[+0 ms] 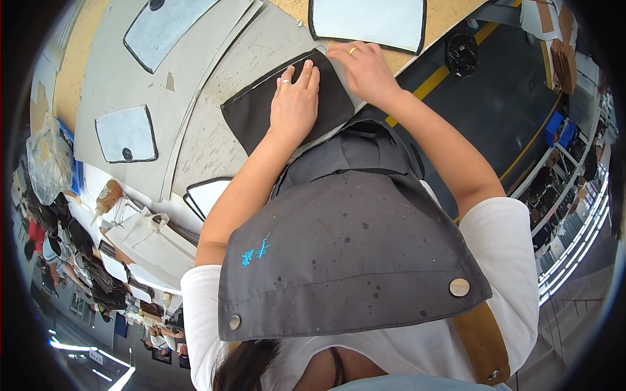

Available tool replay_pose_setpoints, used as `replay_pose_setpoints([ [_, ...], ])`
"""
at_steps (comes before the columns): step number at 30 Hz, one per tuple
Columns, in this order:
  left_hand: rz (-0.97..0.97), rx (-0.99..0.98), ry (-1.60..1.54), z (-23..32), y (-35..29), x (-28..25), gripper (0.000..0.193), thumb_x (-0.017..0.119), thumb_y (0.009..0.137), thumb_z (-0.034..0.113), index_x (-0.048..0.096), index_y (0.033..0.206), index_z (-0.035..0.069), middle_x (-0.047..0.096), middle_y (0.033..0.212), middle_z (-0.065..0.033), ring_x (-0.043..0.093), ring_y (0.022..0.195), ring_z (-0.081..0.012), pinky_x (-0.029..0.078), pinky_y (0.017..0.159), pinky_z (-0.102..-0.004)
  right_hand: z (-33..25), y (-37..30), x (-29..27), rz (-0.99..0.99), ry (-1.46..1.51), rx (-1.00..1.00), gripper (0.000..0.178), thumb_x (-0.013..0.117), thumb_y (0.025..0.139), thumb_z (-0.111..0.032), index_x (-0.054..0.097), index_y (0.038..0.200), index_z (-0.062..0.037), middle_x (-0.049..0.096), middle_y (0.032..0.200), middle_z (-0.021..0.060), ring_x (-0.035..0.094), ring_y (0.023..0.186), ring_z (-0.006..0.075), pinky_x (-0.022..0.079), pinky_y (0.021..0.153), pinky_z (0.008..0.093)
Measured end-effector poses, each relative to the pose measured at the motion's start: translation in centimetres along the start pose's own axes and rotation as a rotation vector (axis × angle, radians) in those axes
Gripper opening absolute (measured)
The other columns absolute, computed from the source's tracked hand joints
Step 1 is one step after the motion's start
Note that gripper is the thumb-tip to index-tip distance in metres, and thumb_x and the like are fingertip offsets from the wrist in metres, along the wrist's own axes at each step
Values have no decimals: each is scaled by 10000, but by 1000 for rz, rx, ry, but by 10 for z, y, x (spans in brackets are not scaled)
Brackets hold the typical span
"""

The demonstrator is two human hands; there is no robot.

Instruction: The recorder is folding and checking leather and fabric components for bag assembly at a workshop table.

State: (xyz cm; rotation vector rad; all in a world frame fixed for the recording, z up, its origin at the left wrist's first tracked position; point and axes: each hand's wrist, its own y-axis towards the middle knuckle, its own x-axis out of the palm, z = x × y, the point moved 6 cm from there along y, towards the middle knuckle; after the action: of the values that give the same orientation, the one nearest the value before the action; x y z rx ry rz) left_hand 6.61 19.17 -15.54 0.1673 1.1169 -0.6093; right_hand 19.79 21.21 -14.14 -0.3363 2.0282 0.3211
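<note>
Black panel (pixel 254 107) on my feed now, lying slantwise on the scuffed grey sheet (pixel 257 55) near the table's right-hand edge. Left hand (pixel 297 101) is down on top of it, palm low, fingers stretched out and close together, tips right up by the far edge, where a thin pale line runs along the cloth. Nothing gripped on that side that I can see; I read it as flat and spread. Right hand (pixel 365 70) is at the upper right corner, fingers bent, narrow at the tips. Whether they pinch the corner or only touch it, I cannot tell from here.

Checking my margins: past the far corner sits a white panel with black edging (pixel 368 23), near the right hand, with just a strip of tan tabletop (pixel 386 62) between. To the right the table stops, and it's open air over the dark floor (pixel 479 104) and its yellow stripe (pixel 427 79). Near side is tight, the dark apron (pixel 352 241) right up by the panel. Best room is left: bare grey surface all the way to the small white piece (pixel 124 133), well apart from both hands.
</note>
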Motion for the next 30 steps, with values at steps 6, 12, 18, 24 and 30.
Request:
replay_pose_setpoints([
  [6,19,10,14,1,1,-2,392,506,851,135,483,1222,9,464,1310,-115,483,1123,-381,441,918,-466,-13,0,15,-131,-131,-156,317,549,753,-34,585,1057,-119,554,1211,-31,502,1088,156,318,953,368],
  [12,78,23,8,0,-2,-5,387,531,837,143,507,1207,34,485,1293,-86,497,1096,-348,432,905,-426,-23,6,17,-317,-290,-264,395,550,745,-9,544,1121,-131,525,1248,-22,486,1135,147,216,1065,411],
  [18,106,16,-118,-11,0,-9,321,571,802,127,564,1116,60,514,1263,-45,492,1079,-303,423,860,-400,-20,15,20,-325,-286,-305,355,521,772,-39,547,1115,-129,578,1145,35,491,1119,170,201,1077,441],
  [24,92,35,-326,-26,-11,-21,277,540,828,97,562,1095,26,513,1249,-136,446,1189,-284,370,965,-425,31,30,-13,118,276,78,334,477,720,26,569,1014,-101,618,980,97,538,1006,272,395,803,423],
  [30,64,59,-66,-11,-18,-9,385,525,860,130,469,1224,17,396,1358,-148,388,1241,-314,314,1026,-430,-18,2,14,-65,187,-92,360,475,733,61,534,1078,-27,541,1191,103,482,1126,292,408,938,365],
])
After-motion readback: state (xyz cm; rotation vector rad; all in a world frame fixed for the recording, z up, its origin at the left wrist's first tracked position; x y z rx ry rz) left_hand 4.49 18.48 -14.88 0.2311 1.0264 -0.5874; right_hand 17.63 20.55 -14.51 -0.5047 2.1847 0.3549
